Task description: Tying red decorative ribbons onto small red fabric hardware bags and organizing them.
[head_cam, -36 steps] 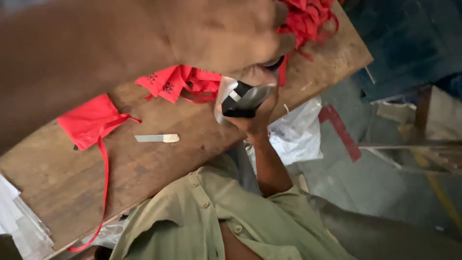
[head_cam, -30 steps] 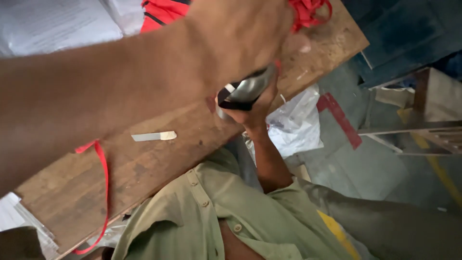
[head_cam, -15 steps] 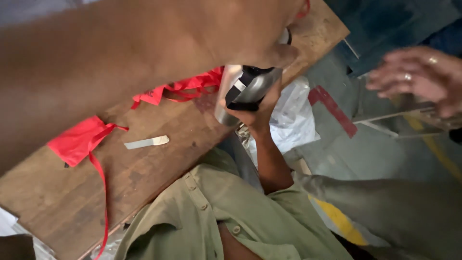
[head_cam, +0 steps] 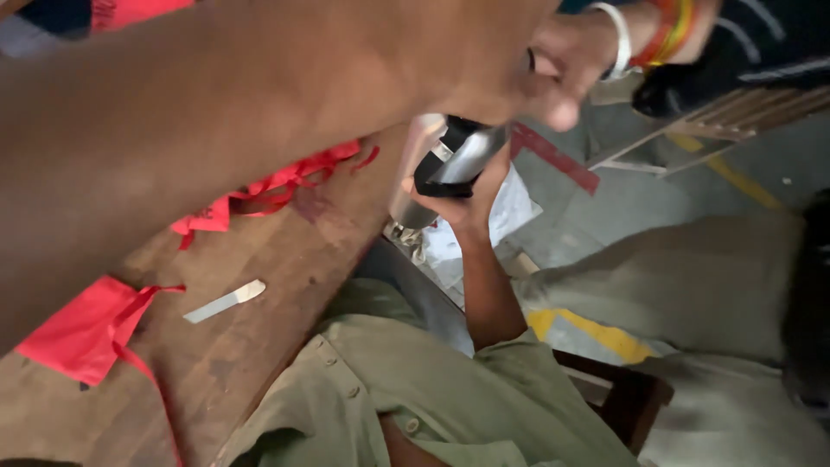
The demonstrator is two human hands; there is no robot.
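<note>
Your right hand (head_cam: 471,212) is up off the edge of the worn wooden table (head_cam: 259,346), fingers wrapped tight round a black and silver handheld tool (head_cam: 454,160), w/ the thumb side toward the table. The tool's long axis runs on a diagonal, lower-left to upper-right, and its top end points up toward your left hand (head_cam: 510,60). That left arm fills most of the view, so can't tell if its fingers are curled or spread, tbh; it sits right over the top of the tool and looks to be touching it, but it's too blurry to be sure. Another person's hand with red and white bangles (head_cam: 605,43) is just beside yours at the top. On the table: red fabric pieces with straps (head_cam: 86,329), more of them further back, and a small flat pale metal strip (head_cam: 225,301) lying well apart from the tool. A crumpled white plastic bag (head_cam: 510,216) sits behind your wrist.
</note>
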